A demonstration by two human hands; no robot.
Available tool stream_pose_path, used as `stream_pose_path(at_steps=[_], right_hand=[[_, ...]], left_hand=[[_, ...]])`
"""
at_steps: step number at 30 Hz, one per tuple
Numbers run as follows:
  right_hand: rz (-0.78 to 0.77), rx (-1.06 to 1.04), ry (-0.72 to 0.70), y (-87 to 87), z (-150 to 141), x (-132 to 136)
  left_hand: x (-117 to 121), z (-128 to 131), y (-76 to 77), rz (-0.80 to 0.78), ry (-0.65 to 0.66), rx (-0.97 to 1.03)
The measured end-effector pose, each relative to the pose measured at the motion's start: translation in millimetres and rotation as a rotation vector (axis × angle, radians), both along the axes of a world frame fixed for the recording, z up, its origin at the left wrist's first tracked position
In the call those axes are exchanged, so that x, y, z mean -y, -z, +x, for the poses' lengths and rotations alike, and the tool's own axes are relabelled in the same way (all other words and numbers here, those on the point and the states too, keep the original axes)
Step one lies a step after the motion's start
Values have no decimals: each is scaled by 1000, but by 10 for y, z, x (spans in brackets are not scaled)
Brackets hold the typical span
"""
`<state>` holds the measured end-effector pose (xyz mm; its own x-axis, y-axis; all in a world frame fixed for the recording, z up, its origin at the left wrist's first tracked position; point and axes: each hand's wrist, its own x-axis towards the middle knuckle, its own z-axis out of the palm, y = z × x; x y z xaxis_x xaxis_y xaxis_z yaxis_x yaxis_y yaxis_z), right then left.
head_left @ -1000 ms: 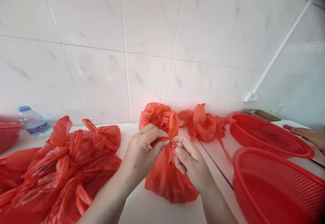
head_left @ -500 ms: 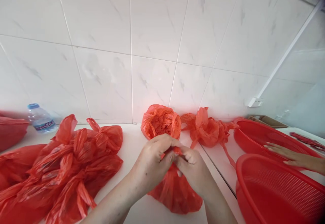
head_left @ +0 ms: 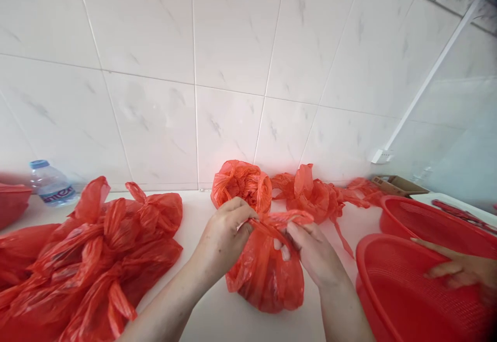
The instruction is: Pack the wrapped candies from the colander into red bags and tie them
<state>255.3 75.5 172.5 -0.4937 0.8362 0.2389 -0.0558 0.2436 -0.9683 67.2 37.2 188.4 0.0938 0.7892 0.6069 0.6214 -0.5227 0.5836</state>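
A filled red plastic bag (head_left: 267,285) rests on the white table in front of me, its contents hidden by the film. My left hand (head_left: 229,233) pinches one side of the bag's gathered top. On the other side my right hand (head_left: 306,246) grips a twisted handle of the same bag, fingers curled around the plastic. The handles cross between my two hands. Just behind, against the wall, sits an open, crumpled red bag (head_left: 243,179) stuffed with more red plastic.
Several knotted red bags (head_left: 104,249) pile up at left, beside a water bottle (head_left: 54,184). Loose red bags (head_left: 310,192) lie along the wall. At right stand a red basket (head_left: 363,280) and another red basket (head_left: 388,202), with another person's hand (head_left: 458,269) over the nearer one.
My hands have moved apart, drawing the handles out sideways above the bag. The other person's hand has come lower over the near basket, and the far basket has shifted right.
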Motion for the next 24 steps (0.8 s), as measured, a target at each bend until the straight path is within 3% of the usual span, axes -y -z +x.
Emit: stream_pose_path(at_steps=[2, 6, 9, 12, 14, 17, 21, 24], right_hand=[[67, 35, -90, -8, 81, -1], [167, 121, -70, -37, 95, 18], [139, 162, 14, -47, 8, 11], [147, 228, 223, -5, -91, -51], [179, 276, 344, 33, -137, -101], [169, 264, 354, 51, -158, -125], [-7, 113, 168, 7, -75, -93], [-98, -51, 21, 70, 28, -189]], left_hand=[[9, -5, -21, -75, 41, 156], [3, 20, -28, -373, 295, 476], [-14, 50, -21, -420, 325, 538], [-21, 82, -11, -448, 315, 559], [-28, 103, 12, -425, 296, 477], [-57, 126, 67, -316, 188, 283], [-89, 100, 127, -194, 51, 163], [-19, 23, 185, -71, -21, -80]])
